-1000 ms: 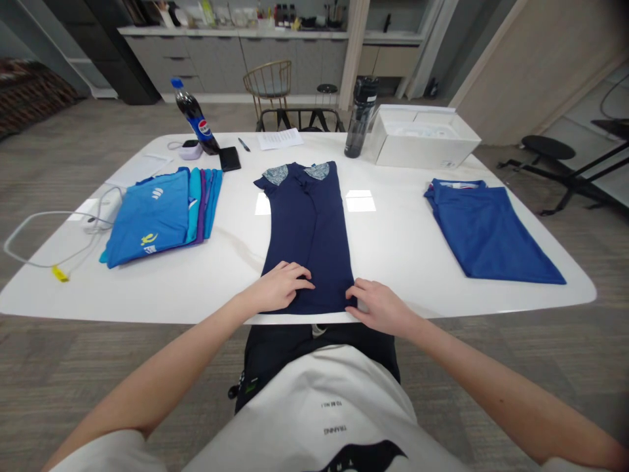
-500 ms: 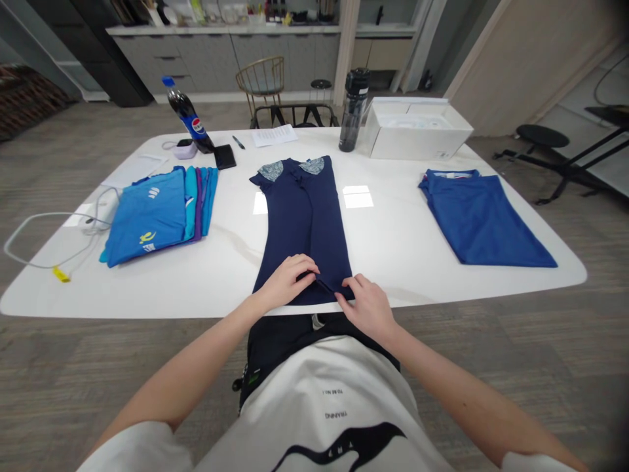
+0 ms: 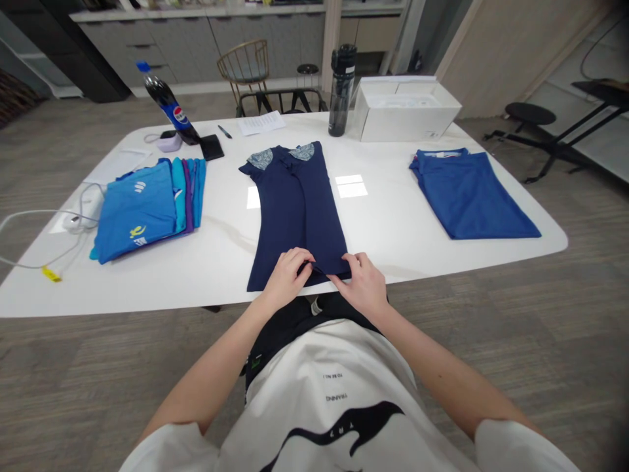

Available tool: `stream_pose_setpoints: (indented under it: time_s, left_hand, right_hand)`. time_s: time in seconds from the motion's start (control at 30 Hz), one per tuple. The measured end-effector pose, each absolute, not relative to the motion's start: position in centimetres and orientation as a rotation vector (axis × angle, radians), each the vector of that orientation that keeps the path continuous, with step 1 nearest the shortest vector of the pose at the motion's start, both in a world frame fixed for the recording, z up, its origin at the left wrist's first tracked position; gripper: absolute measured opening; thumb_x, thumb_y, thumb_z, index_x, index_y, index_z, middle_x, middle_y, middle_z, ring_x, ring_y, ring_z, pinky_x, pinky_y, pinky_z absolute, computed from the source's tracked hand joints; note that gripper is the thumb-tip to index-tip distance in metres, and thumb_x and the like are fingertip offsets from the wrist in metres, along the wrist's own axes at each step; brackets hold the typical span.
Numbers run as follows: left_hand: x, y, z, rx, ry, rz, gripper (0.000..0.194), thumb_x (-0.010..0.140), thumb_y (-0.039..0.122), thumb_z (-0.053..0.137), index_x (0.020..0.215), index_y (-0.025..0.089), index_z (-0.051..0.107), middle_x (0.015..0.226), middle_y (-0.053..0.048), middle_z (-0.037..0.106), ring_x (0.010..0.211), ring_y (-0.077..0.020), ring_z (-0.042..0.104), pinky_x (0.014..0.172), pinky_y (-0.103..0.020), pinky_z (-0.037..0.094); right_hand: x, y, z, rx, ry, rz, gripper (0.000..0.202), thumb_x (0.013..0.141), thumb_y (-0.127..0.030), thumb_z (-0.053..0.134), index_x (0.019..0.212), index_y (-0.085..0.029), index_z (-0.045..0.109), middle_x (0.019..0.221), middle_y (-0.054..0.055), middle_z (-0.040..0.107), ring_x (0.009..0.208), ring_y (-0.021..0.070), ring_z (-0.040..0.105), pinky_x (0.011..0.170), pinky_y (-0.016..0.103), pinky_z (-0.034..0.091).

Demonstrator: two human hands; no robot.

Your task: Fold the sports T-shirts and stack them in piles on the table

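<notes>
A navy T-shirt lies lengthwise on the white table, its patterned shoulder patches at the far end and its hem near the front edge. One side is folded over toward the middle. My left hand pinches the edge of the folded layer near the hem, lifting it slightly. At the hem's right corner, my right hand grips the fabric between thumb and fingers. To the left lies a row of folded blue, teal and purple shirts. A folded blue garment lies at the right.
Along the back of the white table stand a cola bottle, a dark water bottle and an open white box. A black wallet-like item, a pen and paper lie nearby. A white cable loops at the left.
The view has shifted, so the table things appear slightly higher and further left. Both hands stay at the hem, with the fabric edge between them still slightly raised.
</notes>
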State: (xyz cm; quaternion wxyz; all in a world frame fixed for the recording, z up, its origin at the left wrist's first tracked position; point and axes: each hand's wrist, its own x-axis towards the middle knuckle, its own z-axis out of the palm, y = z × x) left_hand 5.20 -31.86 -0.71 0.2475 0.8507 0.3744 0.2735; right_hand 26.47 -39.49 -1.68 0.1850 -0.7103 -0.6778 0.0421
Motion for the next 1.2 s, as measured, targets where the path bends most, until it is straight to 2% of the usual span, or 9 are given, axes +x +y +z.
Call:
stream_pose_setpoints:
  time_s: [0.1, 0.27, 0.37, 0.47, 0.67, 0.8, 0.97, 1.07, 1.2]
  left_hand:
    - [5.7, -32.0, -0.3, 2.261, 1.035, 0.812, 0.012, 0.101, 0.021, 0.048, 0.106, 0.022, 0.059, 0.111, -0.005, 0.066, 0.105, -0.0192, 0.061, 0.093, -0.036, 0.046]
    - [5.5, -32.1, -0.1, 2.347, 1.028, 0.797, 0.015, 0.102, 0.023, 0.047, 0.107, 0.022, 0.061, 0.114, -0.006, 0.066, 0.107, -0.0203, 0.06, 0.094, -0.038, 0.045]
    - [4.6, -32.0, -0.7, 2.549, 1.004, 0.625, 0.019, 0.103, 0.024, 0.046, 0.109, 0.023, 0.065, 0.115, -0.007, 0.066, 0.105, -0.0227, 0.059, 0.091, -0.04, 0.044]
    - [3.9, -31.9, -1.4, 2.712, 0.959, 0.461, 0.023, 0.102, 0.021, 0.045, 0.11, 0.023, 0.066, 0.111, -0.008, 0.066, 0.103, -0.0247, 0.057, 0.089, -0.042, 0.042]
    - [3.8, -32.5, -1.7, 2.731, 0.974, 0.388, 0.023, 0.1, 0.017, 0.046, 0.107, 0.024, 0.067, 0.11, -0.008, 0.065, 0.102, -0.0252, 0.055, 0.089, -0.044, 0.04]
    - [3.7, -33.1, -1.2, 2.684, 0.999, 0.387, 0.021, 0.1, 0.017, 0.047, 0.104, 0.023, 0.066, 0.108, -0.007, 0.066, 0.1, -0.0238, 0.056, 0.089, -0.043, 0.04]
    - [3.0, -33.4, -0.7, 2.516, 1.094, 0.459, 0.021, 0.103, 0.021, 0.045, 0.112, 0.024, 0.063, 0.109, -0.005, 0.069, 0.098, -0.0205, 0.061, 0.087, -0.04, 0.044]
    - [1.8, -32.5, -0.8, 2.391, 1.397, 0.596, 0.02, 0.103, 0.026, 0.046, 0.116, 0.025, 0.061, 0.11, -0.006, 0.069, 0.101, -0.0228, 0.063, 0.086, -0.04, 0.047]
    - [-1.0, -30.6, -1.3, 2.215, 1.91, 0.711, 0.018, 0.101, 0.033, 0.05, 0.113, 0.024, 0.059, 0.105, -0.01, 0.067, 0.098, -0.0286, 0.064, 0.082, -0.043, 0.049]
  right_hand:
    - [26.1, -39.0, -1.8, -2.018, -1.886, 0.089, 0.043, 0.095, -0.05, 0.06, 0.127, -0.02, 0.06, 0.113, 0.013, 0.062, 0.099, 0.0294, 0.061, 0.08, 0.037, 0.046]
    - [27.0, -39.3, -2.1, -2.025, -1.85, 0.067, 0.025, 0.096, -0.023, 0.051, 0.118, -0.021, 0.063, 0.115, 0.012, 0.063, 0.1, 0.0272, 0.06, 0.079, 0.035, 0.045]
    - [28.4, -40.1, -2.2, -1.992, -1.901, 0.094, 0.029, 0.099, -0.02, 0.046, 0.12, -0.022, 0.065, 0.114, 0.011, 0.064, 0.1, 0.0263, 0.06, 0.078, 0.035, 0.045]
    - [29.8, -40.7, -2.5, -1.842, -2.123, 0.154, 0.034, 0.101, -0.019, 0.042, 0.124, -0.022, 0.067, 0.111, 0.012, 0.064, 0.099, 0.0265, 0.059, 0.087, 0.039, 0.044]
    - [31.3, -41.2, -2.8, -1.717, -2.277, 0.229, 0.044, 0.098, -0.013, 0.043, 0.135, -0.024, 0.065, 0.113, 0.013, 0.065, 0.103, 0.0288, 0.056, 0.093, 0.045, 0.041]
    - [31.4, -41.1, -2.2, -1.675, -2.282, 0.253, 0.038, 0.1, -0.016, 0.043, 0.125, -0.023, 0.07, 0.107, 0.011, 0.066, 0.101, 0.0272, 0.058, 0.091, 0.044, 0.04]
    - [31.7, -40.0, -1.5, -1.678, -2.157, 0.352, 0.026, 0.101, -0.036, 0.053, 0.112, -0.023, 0.072, 0.1, 0.01, 0.065, 0.094, 0.0256, 0.059, 0.089, 0.043, 0.044]
    - [31.8, -37.7, -1.4, -1.665, -2.093, 0.421, 0.026, 0.101, -0.041, 0.054, 0.108, -0.024, 0.072, 0.101, 0.01, 0.065, 0.095, 0.0255, 0.06, 0.089, 0.042, 0.048]
    - [31.1, -32.1, -0.7, -1.574, -2.072, 0.565, 0.025, 0.103, -0.038, 0.051, 0.103, -0.025, 0.071, 0.101, 0.008, 0.066, 0.096, 0.023, 0.063, 0.09, 0.038, 0.05]
